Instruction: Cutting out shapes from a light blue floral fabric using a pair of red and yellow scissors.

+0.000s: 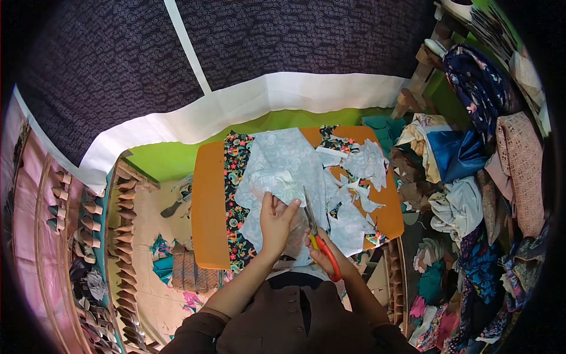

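On an orange table (210, 206) lies a floral fabric (237, 159), dark with bright flowers, with its pale wrong side (268, 152) turned up over most of it. My left hand (277, 221) is closed on a small translucent sheet (284, 187) above the pale cloth, thumb on the near right side. In my right hand (321, 251) are scissors (311, 219) with red and yellow handles. Their blades point away from me, along the right side of the sheet. I cannot tell whether the blades touch it. Cut fabric scraps (362, 162) with jagged edges lie to the right.
Racks of shoe lasts (125, 236) stand at the left. Heaped cloths and bundles (454, 206) fill the right side, close to the table. A dark patterned curtain (295, 41) with a white border hangs beyond the table. Scraps (191, 301) lie on the floor.
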`<action>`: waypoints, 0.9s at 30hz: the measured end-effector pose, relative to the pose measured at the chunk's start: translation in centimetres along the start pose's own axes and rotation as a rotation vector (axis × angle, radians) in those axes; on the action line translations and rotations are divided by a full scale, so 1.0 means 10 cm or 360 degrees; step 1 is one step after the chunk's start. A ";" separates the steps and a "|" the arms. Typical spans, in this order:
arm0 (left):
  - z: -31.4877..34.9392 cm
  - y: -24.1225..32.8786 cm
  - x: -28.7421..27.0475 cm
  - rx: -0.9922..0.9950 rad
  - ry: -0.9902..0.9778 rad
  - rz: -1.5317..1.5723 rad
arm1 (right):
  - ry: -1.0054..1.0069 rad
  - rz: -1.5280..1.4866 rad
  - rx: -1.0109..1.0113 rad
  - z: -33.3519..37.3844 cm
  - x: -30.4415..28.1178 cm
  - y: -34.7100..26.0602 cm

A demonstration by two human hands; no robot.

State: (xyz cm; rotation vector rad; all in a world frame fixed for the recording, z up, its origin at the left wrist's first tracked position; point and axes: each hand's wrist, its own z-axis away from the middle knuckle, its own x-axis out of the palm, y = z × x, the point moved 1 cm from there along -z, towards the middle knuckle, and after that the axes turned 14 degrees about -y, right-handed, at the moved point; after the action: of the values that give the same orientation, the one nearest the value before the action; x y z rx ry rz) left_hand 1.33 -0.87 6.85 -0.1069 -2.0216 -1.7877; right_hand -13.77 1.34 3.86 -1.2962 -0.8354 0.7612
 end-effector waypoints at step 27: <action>0.12 -0.07 0.19 -0.0102 0.0064 0.0061 | -0.0001 -0.0063 0.0112 0.25 -0.19 -0.05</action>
State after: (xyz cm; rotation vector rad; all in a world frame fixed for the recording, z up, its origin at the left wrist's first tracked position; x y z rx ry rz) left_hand -1.00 -0.24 6.79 -0.1273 -1.9227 -1.8166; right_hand -16.88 0.94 4.38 -1.2139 -0.8256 0.7529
